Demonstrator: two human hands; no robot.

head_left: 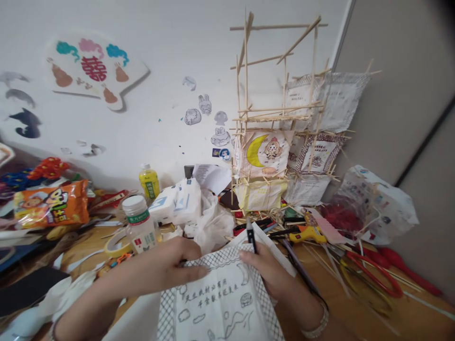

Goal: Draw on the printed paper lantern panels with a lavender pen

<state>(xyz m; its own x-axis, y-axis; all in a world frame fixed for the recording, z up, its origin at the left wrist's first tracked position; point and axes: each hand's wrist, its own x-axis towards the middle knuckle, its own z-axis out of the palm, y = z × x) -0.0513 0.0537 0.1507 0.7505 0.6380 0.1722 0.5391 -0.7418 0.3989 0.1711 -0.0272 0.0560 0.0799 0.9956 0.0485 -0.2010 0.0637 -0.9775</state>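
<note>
A white paper sheet (213,308) with a crosshatched border, handwritten characters and small line drawings is in front of me, its lower part cut off by the frame. At its upper left edge my left hand (170,265) is closed, thumb over the front and fingers folded behind. My right hand (268,272) grips the upper right border, thumb on top. A black pen (251,237) sticks up from the same hand, between thumb and fingers. Behind it lies another white sheet (280,253), partly covered.
A stick frame (245,90) with drawn panels stands against the wall. Nearby are a clear jar (138,222), yellow tape (117,244), a yellow glue gun (307,234), red-handled scissors (377,272), tissue packs (177,201), an orange snack bag (51,206) and a yellow-capped drink bottle (149,182).
</note>
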